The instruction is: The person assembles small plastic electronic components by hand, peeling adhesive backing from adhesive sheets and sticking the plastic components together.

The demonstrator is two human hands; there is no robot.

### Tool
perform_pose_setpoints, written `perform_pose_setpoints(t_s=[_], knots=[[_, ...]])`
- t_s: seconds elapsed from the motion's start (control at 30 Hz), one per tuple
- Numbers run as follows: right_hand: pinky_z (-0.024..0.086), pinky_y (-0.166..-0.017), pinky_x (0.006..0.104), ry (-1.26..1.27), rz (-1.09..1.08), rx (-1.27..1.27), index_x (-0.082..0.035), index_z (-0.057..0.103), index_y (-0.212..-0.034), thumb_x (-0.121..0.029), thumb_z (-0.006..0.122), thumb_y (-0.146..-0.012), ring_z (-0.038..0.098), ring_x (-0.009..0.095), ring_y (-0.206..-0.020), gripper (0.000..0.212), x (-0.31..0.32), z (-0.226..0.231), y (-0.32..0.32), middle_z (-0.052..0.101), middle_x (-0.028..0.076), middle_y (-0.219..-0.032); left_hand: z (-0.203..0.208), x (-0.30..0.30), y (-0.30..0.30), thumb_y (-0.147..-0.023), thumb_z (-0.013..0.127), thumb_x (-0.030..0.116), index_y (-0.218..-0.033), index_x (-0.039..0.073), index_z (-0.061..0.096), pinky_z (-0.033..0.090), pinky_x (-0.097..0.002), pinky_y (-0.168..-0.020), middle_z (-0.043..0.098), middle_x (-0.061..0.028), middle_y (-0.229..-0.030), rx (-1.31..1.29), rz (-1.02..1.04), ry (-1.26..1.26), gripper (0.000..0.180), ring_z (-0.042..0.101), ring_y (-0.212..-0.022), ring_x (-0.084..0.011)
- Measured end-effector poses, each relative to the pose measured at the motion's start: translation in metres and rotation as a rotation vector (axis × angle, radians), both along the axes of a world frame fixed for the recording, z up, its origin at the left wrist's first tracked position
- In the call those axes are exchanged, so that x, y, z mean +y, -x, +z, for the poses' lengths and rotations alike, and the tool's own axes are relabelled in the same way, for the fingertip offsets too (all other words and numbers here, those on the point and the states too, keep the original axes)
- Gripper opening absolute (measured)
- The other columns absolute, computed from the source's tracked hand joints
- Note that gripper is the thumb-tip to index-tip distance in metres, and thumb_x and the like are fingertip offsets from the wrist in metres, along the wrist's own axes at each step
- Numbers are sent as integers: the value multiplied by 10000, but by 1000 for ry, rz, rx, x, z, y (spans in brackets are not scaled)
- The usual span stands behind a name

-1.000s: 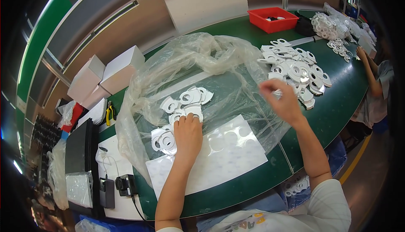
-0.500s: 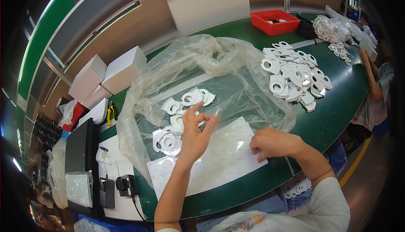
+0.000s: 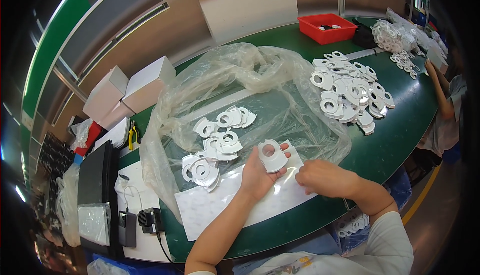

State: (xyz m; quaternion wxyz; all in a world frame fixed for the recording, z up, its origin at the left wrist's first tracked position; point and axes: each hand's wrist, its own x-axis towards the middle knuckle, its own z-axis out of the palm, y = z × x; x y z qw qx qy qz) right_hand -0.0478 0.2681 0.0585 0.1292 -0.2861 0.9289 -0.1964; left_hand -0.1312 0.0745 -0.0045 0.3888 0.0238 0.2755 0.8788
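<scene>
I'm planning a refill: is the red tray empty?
Not empty: the red tray holds a few small black and white items, visible over its near rim.

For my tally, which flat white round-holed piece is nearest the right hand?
The flat white round-holed piece in the left hand, just left of the right hand; pieces in the white cluster and heap are farther.

The one view, from a head-worn fisheye, faces down and forward over the near edge of the bench (image 3: 370,155), close above the hands (image 3: 256,179), wide enough to reach past the far edge to the wall panels (image 3: 245,5).
</scene>
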Motion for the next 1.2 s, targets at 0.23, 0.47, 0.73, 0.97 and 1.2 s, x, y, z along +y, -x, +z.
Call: perform_pose_setpoints(t_s=[0.23, 0.47, 0.73, 0.97, 1.2], knots=[[495, -615, 401, -174, 116, 208, -7, 546, -790, -122, 652, -746, 608, 307, -765, 163, -12, 24, -22, 619, 133, -738, 11, 8, 0, -995, 268, 486, -1126, 90, 519, 480, -396, -816, 468, -182, -1351, 44, 9, 32, 486, 470, -1227, -331], [450, -566, 316, 704, 741, -655, -20, 572, -768, -198, 710, -821, 596, 232, -663, 232, 14, 59, -3, 617, 87, -684, 12, 10, -4, -992, 267, 494, -1227, 77, 480, 482, -392, -805, 497, -176, -1313, 36, 23, 73, 525, 492, -1203, -337], [449, -681, 260, 1637, -285, -495, -62, 487, -1091, -90, 728, -781, 562, 137, -751, 394, 18, 14, 42, 583, 64, -831, 10, 12, -5, -995, 345, 346, -1286, 36, 372, 514, -290, -676, 573, -152, -1103, 226, 32, 293, 426, 623, -957, -246], [473, -726, 246, 1373, -437, -141, -36, 455, -1120, -30, 629, -854, 551, 100, -792, 319, -4, -12, 49, 560, 55, -925, 8, 11, -6, -991, 324, 483, -1242, 51, 399, 473, -303, -601, 582, -129, -1033, 174, -17, 242, 506, 613, -852, -199], [478, -621, 237, 1302, -412, -242, -18, 434, -1140, -38, 614, -868, 552, 102, -727, 327, -10, -23, 51, 554, 59, -904, 14, 14, -4, -985, 171, 552, -1160, 84, 473, 468, -342, -654, 576, -113, -1055, 76, 26, 207, 584, 599, -874, -228]])
